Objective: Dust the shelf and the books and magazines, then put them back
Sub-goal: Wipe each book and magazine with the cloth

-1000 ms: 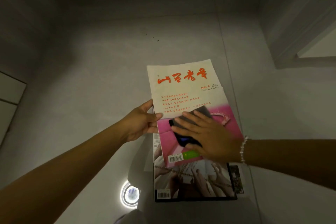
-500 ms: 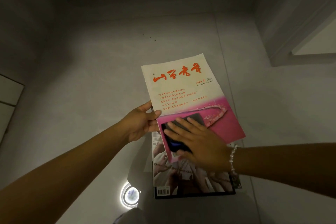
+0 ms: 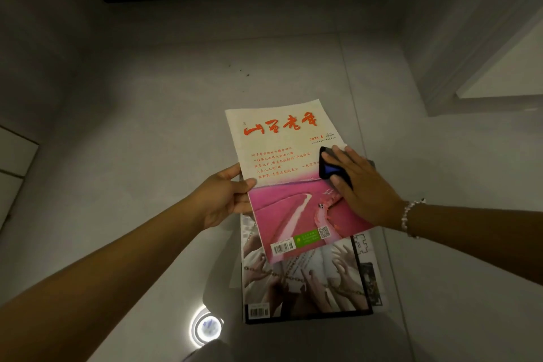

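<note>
While the left hand (image 3: 226, 200) pinches the left edge of the top magazine (image 3: 289, 179), thumb on the cover and fingers beneath, the right hand (image 3: 363, 185) lies flat with its fingers spread, pressing a dark cloth (image 3: 330, 169) with a blue patch against the cover's right edge, just right of centre frame. By my reading the dusting is only partway along: this magazine is being wiped, at least two more wait below it, and no shelf can be seen, so the putting back seems not yet begun. Counted, there are three printed items in view: the one in hand, a second magazine (image 3: 305, 282) showing reaching hands and a chain, flat on the grey floor (image 3: 147, 126) at lower centre, and a third (image 3: 371, 276) peeking out along its right side. One cloth, two hands, and one beaded bracelet (image 3: 410, 216) on the right wrist
</note>
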